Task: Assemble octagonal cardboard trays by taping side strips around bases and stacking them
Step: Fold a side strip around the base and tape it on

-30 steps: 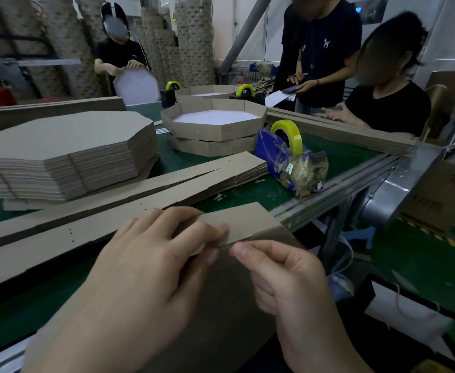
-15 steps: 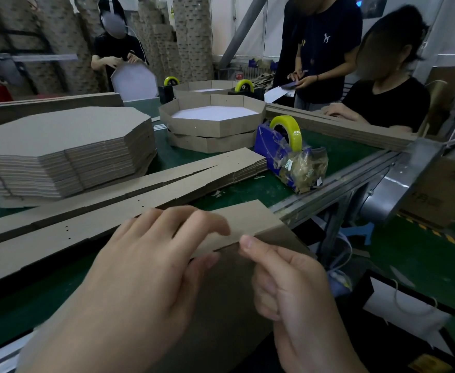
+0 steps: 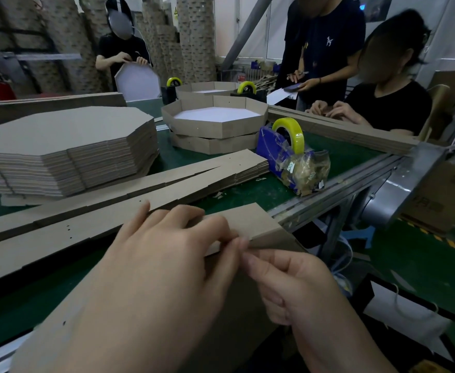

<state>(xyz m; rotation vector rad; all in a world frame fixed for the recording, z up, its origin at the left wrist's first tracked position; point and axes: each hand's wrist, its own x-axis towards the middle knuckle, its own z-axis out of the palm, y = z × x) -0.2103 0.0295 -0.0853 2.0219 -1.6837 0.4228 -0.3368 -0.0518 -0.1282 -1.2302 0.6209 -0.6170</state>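
Note:
My left hand [image 3: 164, 254] lies over a brown cardboard side strip [image 3: 250, 219] at the table's near edge, fingers pinching its lower edge. My right hand [image 3: 291, 281] pinches the same edge from the right, fingertips touching the left hand's. Under them hangs a brown cardboard base [image 3: 247, 305], mostly hidden by my hands. More side strips [image 3: 194, 176] lie in long piles across the green table [image 3: 269, 189]. A tall stack of octagonal bases [image 3: 67, 146] stands at the left. Two finished octagonal trays [image 3: 215, 125] are stacked behind, near a blue tape dispenser [image 3: 288, 149] with a yellow roll.
Three people work at the far side of the table; one holds a white octagonal board [image 3: 137, 82]. Another tray [image 3: 207, 90] and two more tape dispensers stand at the back. A metal rail [image 3: 342, 184] edges the table on the right. A white bag [image 3: 406, 313] lies on the floor.
My two hands have drawn closer together on the strip's edge, until the fingertips meet. The strip's free end has stayed in place.

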